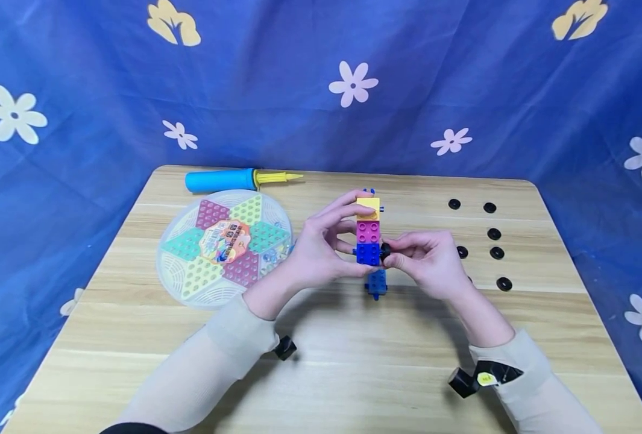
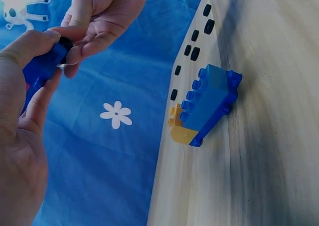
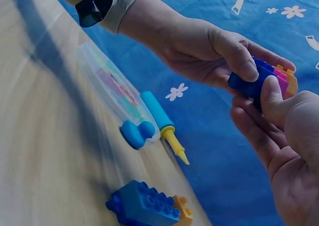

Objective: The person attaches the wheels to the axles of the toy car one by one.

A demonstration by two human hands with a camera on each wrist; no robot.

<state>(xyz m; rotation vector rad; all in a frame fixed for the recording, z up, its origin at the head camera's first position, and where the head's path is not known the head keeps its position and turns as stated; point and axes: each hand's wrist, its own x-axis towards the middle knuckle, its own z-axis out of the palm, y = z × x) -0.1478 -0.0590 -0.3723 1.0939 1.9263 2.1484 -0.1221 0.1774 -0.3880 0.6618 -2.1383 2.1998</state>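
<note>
Hands met over the surface (image 1: 353,361): left hand (image 1: 321,253) had its grip curled round the brick stack (image 1: 368,232), right hand (image 1: 426,265) pinched a black wheel (image 1: 386,251) against its blue brick.

Colours around the wooden table (image 1: 353,374)

Held above the light wood-grain table, the brick stack (image 1: 368,232) runs yellow, magenta, blue; a black wheel (image 1: 386,251) sits at its side. On the table: black wheels (image 1: 493,234), a blue-and-yellow brick block (image 2: 204,105), a cyan pump (image 1: 228,179) with yellow nozzle, a pink-green-yellow starred checkers board (image 1: 225,244). Behind the table, a blue cloth (image 1: 321,78) with white and yellow flowers.
</note>
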